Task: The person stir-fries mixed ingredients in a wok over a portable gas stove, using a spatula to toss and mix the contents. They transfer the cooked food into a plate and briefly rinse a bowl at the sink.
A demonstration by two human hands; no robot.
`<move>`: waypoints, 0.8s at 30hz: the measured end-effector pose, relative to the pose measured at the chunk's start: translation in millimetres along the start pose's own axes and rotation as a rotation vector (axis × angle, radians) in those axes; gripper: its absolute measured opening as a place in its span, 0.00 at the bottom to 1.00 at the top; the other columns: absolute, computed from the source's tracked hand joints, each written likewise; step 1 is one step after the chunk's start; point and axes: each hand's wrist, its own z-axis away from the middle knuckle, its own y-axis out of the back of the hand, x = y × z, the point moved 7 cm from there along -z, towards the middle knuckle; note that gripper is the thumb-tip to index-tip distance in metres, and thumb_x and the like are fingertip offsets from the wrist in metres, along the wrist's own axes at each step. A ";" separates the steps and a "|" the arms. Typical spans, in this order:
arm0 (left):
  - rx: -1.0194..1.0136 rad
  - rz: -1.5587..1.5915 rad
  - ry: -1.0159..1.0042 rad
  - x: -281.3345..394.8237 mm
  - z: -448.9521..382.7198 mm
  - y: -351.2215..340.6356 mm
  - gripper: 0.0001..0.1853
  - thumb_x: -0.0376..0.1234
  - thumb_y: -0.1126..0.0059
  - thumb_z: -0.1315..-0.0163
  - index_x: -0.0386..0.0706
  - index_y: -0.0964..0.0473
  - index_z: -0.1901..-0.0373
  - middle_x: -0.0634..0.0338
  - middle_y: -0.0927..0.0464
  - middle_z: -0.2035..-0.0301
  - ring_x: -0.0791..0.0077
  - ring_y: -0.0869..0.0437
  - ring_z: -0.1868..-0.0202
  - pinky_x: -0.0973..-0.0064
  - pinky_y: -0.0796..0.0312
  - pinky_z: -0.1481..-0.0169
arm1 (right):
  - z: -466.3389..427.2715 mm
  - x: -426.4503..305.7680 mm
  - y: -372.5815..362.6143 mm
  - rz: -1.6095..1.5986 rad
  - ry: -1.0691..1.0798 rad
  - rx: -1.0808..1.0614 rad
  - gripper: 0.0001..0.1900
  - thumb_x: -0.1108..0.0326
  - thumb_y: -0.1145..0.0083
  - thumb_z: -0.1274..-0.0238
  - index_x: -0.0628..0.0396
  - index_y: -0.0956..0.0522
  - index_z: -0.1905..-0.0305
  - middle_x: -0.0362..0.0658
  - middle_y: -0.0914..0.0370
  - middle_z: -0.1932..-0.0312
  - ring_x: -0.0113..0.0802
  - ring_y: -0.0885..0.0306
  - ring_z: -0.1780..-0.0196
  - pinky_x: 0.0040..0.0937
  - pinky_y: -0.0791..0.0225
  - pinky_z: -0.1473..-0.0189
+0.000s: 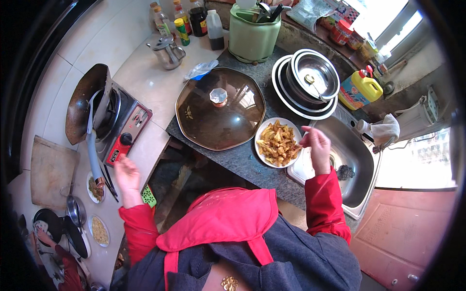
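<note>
My left hand (127, 172) hovers by the front of a gas stove (125, 134), just below its black knob, and holds nothing that I can see. On the stove sits a tilted wok (87, 105) with a grey-handled utensil (95, 156) across it. My right hand (317, 148) is at the right edge of a white plate (259, 154) of fried golden-brown food (278, 143); its thumb and forefinger are close together, and whether they pinch a small piece is unclear. A large glass lid (222, 123) with a clear knob lies left of the plate.
Right of the plate is a steel sink (358, 182) with a scouring pad (345, 172). Stacked metal bowls (285, 92), a green utensil holder (253, 40) and a steel teapot (169, 52) stand behind. At lower left, another person's hand (45, 236) is near a black pan (54, 222).
</note>
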 end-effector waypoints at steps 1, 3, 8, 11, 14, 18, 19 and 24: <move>0.152 -0.014 0.071 -34.6 7.4 18.5 0.16 0.41 0.55 0.27 0.37 0.27 0.55 0.66 0.34 0.79 0.78 0.31 0.77 0.77 0.31 0.72 | -9.0 8.8 21.3 -0.048 -0.012 0.083 0.16 0.59 0.52 0.26 0.60 0.19 0.54 0.36 0.24 0.77 0.22 0.25 0.73 0.19 0.33 0.70; 0.190 -0.078 0.271 -101.4 26.1 31.3 0.14 0.43 0.52 0.28 0.41 0.27 0.62 0.68 0.35 0.81 0.79 0.32 0.79 0.79 0.33 0.73 | -25.7 19.2 58.9 -0.130 -0.035 0.211 0.15 0.59 0.52 0.26 0.60 0.21 0.53 0.34 0.32 0.82 0.20 0.29 0.75 0.19 0.34 0.72; 0.009 -0.546 0.315 -195.2 78.0 -32.8 0.18 0.48 0.48 0.30 0.47 0.32 0.74 0.70 0.41 0.86 0.79 0.35 0.82 0.79 0.38 0.77 | -84.3 32.8 121.2 -0.148 -0.091 0.386 0.18 0.73 0.56 0.29 0.57 0.32 0.37 0.40 0.25 0.60 0.25 0.24 0.62 0.21 0.28 0.66; -0.126 -0.687 0.358 -218.6 90.8 -57.9 0.22 0.49 0.48 0.31 0.48 0.34 0.80 0.67 0.39 0.87 0.76 0.32 0.84 0.75 0.36 0.78 | -142.3 50.7 141.8 -0.087 -0.162 0.387 0.20 0.62 0.49 0.30 0.57 0.31 0.38 0.38 0.24 0.57 0.25 0.25 0.60 0.22 0.28 0.62; -0.130 -0.689 0.391 -232.8 95.9 -65.9 0.23 0.49 0.48 0.31 0.47 0.36 0.82 0.66 0.38 0.87 0.75 0.31 0.84 0.75 0.35 0.79 | -188.9 40.5 125.1 0.115 -0.286 0.183 0.23 0.49 0.48 0.32 0.55 0.29 0.43 0.40 0.22 0.57 0.28 0.23 0.59 0.24 0.26 0.63; -0.146 -0.721 0.399 -245.8 93.8 -78.6 0.23 0.49 0.49 0.30 0.46 0.36 0.81 0.66 0.37 0.87 0.76 0.30 0.83 0.76 0.33 0.78 | -232.3 44.6 143.0 0.605 -0.320 0.249 0.30 0.55 0.38 0.45 0.67 0.31 0.45 0.53 0.22 0.54 0.41 0.18 0.58 0.37 0.23 0.66; -0.180 -0.741 0.401 -248.9 94.0 -82.6 0.23 0.49 0.51 0.29 0.47 0.36 0.80 0.66 0.37 0.86 0.76 0.30 0.83 0.75 0.33 0.78 | -238.3 46.0 144.8 0.653 -0.313 0.250 0.29 0.56 0.38 0.45 0.67 0.31 0.45 0.54 0.22 0.54 0.42 0.18 0.58 0.38 0.23 0.66; -0.273 -0.771 0.403 -266.9 92.1 -105.8 0.22 0.48 0.52 0.28 0.44 0.35 0.77 0.65 0.35 0.85 0.77 0.29 0.83 0.77 0.32 0.78 | -252.3 67.5 158.7 0.569 -0.368 0.140 0.24 0.67 0.39 0.49 0.67 0.29 0.48 0.51 0.21 0.62 0.37 0.19 0.70 0.35 0.26 0.75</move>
